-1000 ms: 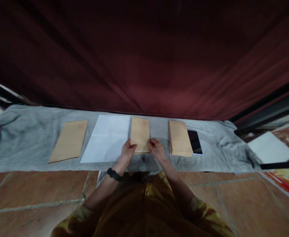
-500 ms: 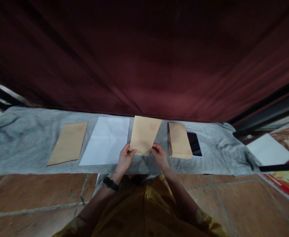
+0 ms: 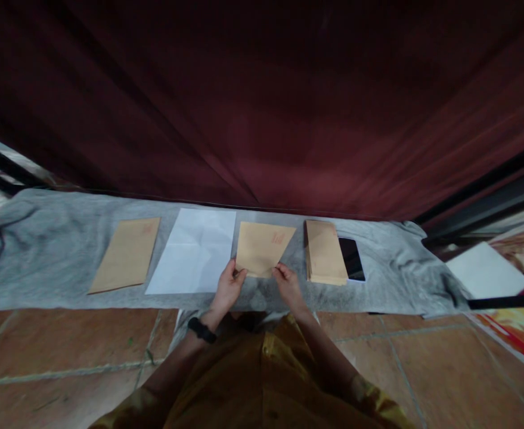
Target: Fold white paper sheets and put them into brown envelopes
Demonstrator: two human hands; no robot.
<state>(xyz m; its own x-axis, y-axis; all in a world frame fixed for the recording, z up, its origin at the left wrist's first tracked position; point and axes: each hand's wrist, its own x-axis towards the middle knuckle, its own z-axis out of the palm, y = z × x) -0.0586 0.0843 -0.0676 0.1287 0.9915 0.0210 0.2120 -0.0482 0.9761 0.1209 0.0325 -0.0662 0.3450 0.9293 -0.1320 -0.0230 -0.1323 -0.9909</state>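
Note:
Between my hands is a tan paper envelope [image 3: 262, 245] with small red print near its upper right corner. My left hand [image 3: 230, 286] pinches its lower left corner, thumb on top. At the lower right corner, my right hand [image 3: 287, 282] pinches it the same way. Just left of the envelope lies a creased white sheet of paper [image 3: 194, 250]. To the right rests a stack of tan envelopes [image 3: 325, 253], partly beside a dark-screened smartphone [image 3: 352, 259].
Farther left, another tan envelope [image 3: 130, 253] lies on the grey cloth [image 3: 391, 262] covering the narrow table. A dark red curtain [image 3: 262, 149] hangs along the far edge. Black metal bars [image 3: 489, 202] and a white board [image 3: 487, 271] are at the right, above a tiled floor [image 3: 87, 339].
The held envelope has tipped away from me, its top edge lower and looking shorter now. Both hands keep their pinch on its corners.

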